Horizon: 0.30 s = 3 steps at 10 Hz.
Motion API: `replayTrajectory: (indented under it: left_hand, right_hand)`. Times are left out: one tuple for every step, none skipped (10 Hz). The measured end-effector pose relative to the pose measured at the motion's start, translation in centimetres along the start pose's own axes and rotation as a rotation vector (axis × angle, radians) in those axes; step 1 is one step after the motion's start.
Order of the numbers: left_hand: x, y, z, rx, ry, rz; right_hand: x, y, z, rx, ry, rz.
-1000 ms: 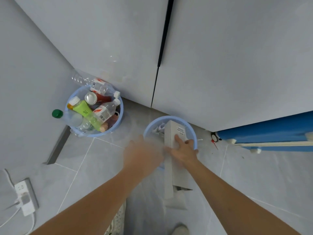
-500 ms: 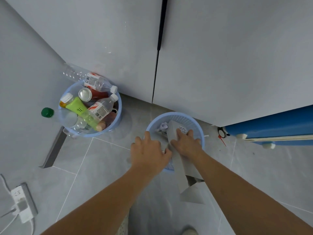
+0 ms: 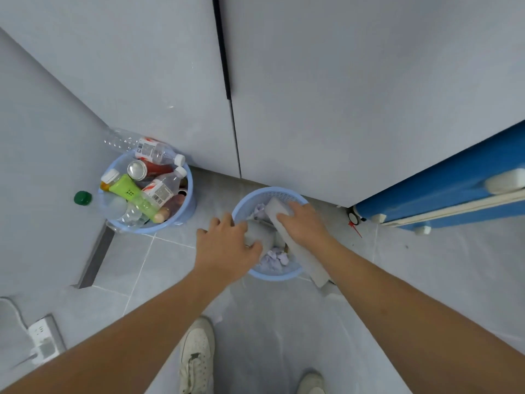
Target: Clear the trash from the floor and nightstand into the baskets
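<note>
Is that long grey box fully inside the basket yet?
Not fully. The grey box leans tilted: its top end is in the basket, its lower end juts over the rim, with the right hand on it.
</note>
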<state>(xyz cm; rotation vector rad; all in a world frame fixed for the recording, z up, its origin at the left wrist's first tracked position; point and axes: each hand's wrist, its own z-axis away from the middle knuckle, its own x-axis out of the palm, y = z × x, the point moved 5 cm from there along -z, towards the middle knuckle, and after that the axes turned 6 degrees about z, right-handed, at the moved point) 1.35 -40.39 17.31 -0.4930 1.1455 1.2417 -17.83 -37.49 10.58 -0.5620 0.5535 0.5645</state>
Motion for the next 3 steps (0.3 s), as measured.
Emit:
replayTrajectory:
  left_hand:
    - [-0.5,1.2,1.4,0.064,0.037,-0.060]
    - [-2.1,3.4,2.5,0.131,0.145,-0.012]
    - [-3.7,5.9,4.4,0.193,0.240,0.030]
  right_hand:
    - [-1.4,0.3,2.5,-0.069,0.022,-0.087]
    - [-3.8,0.9,4.9,-0.151,0.103,-0.194]
    - [-6.4,1.5,8.2,-0.236,0.229,-0.307]
